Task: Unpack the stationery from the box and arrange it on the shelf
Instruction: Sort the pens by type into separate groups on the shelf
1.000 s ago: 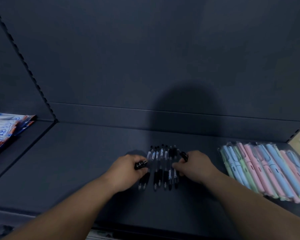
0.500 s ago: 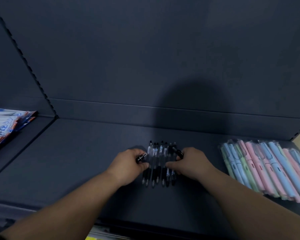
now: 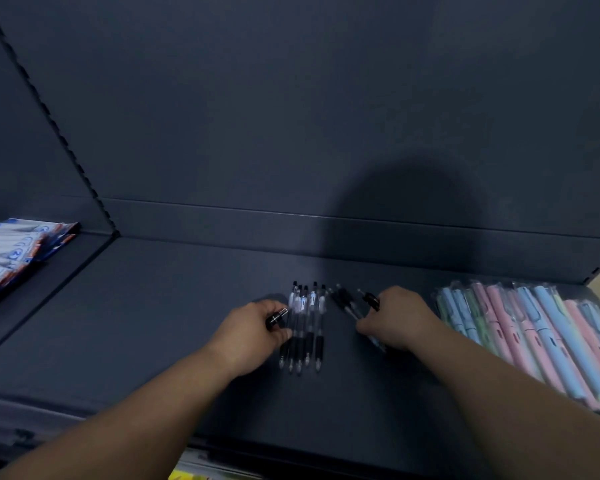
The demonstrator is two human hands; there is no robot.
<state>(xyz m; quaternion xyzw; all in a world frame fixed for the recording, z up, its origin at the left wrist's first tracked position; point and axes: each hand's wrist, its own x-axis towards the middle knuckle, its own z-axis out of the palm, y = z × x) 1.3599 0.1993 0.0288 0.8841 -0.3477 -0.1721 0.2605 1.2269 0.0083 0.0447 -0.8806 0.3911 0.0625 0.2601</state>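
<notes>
black pen row (image 3: 307, 327) flat on shelf (image 3: 146, 327), left hand (image 3: 252, 336) at row's left edge gripping single pen (image 3: 277, 318), right hand (image 3: 400, 320) just right of row clamped on pen bunch (image 3: 344, 300), pastel packs (image 3: 534, 337) beyond

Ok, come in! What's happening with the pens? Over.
Left hand grips one black pen beside the pen row. Right hand grips a few pens, angled away from the row. Nothing blocking; pastel pen packs lie to the right.

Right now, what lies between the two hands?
In the head view, a row of black pens lies by the left hand; a bare strip of shelf separates it from the tilted pens the right hand grips.
</notes>
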